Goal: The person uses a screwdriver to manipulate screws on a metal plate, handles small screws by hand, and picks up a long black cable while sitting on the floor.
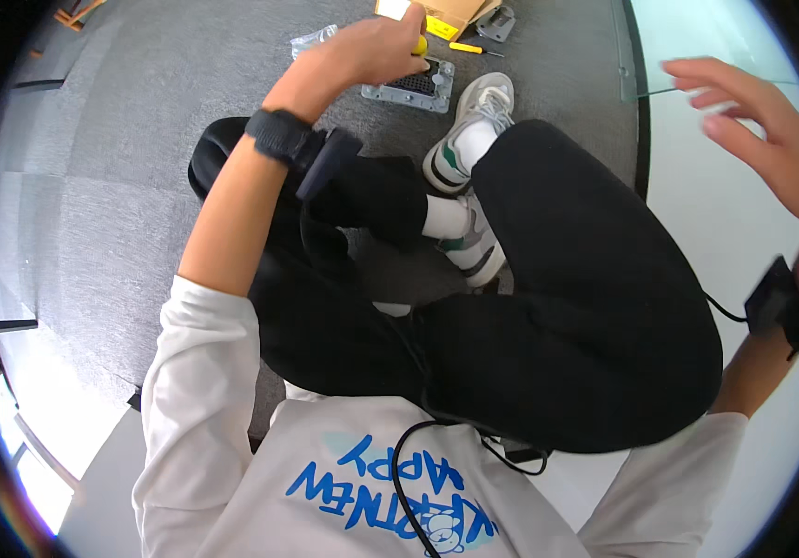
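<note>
While the left hand [378, 51] is closed around a yellow-handled tool [420, 46], its tip hidden, the grey metal housing [418, 88] sits on the floor [139, 186] just below that hand; the step looks like tool work on this housing. Well off to its right, the right hand [760, 130] hangs with fingers loosely spread, apparently empty. A yellow-handled screwdriver [475, 48] lies right of the left hand. The next move seems to call for keeping the housing steady.

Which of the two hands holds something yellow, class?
The left hand, by the grey metal case, grips a yellow object; the right hand, away on the other side, holds nothing visible.
</note>
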### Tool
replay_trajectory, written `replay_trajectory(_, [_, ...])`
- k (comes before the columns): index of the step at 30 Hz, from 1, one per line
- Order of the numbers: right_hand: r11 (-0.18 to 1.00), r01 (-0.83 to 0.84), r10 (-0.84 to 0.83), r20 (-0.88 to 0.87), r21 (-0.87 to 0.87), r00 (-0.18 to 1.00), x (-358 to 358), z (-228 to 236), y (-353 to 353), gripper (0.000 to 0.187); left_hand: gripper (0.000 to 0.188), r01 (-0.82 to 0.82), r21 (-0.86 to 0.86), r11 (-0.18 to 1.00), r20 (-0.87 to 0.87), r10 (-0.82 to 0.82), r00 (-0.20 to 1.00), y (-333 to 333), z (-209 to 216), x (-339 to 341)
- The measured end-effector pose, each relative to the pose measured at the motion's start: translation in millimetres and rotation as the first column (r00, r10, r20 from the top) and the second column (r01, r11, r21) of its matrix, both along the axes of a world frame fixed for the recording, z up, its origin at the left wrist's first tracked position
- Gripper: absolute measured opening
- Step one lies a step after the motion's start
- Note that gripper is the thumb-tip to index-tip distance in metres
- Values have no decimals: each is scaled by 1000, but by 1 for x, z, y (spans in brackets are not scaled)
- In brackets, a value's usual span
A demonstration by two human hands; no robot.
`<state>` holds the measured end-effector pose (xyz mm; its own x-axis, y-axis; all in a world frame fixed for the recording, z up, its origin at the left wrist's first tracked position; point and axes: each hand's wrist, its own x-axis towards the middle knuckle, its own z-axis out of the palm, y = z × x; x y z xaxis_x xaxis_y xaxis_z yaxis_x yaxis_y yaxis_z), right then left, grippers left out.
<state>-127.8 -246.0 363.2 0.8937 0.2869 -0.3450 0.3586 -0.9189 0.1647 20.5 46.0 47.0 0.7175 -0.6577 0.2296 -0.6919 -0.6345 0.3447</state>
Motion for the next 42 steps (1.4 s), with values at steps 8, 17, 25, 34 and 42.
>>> replay_trajectory(8, [872, -198, 296, -160, 448, 942, 146, -146, 89, 38, 56, -133, -130, 983, -165, 111, 980, -2, 6, -1])
replay_trajectory(17, [532, -270, 197, 193, 802, 961, 177, -249, 78, 24, 57, -444, -448, 776, -430, 248, 868, -28, -22, -2])
replay_trajectory(25, [536, -354, 165, 316, 766, 934, 183, -253, 67, 26, 54, -647, -20, 762, -406, 585, 702, -14, -149, 4])
replay_trajectory(34, [943, -279, 228, 262, 179, 938, 188, -235, 79, 31, 45, -741, 96, 664, -790, 504, 350, -45, -134, -54])
replay_trajectory(42, [832, -226, 178, 142, 507, 974, 161, -242, 101, 39, 41, -766, 11, 643, -824, 440, 357, -35, -144, -67])
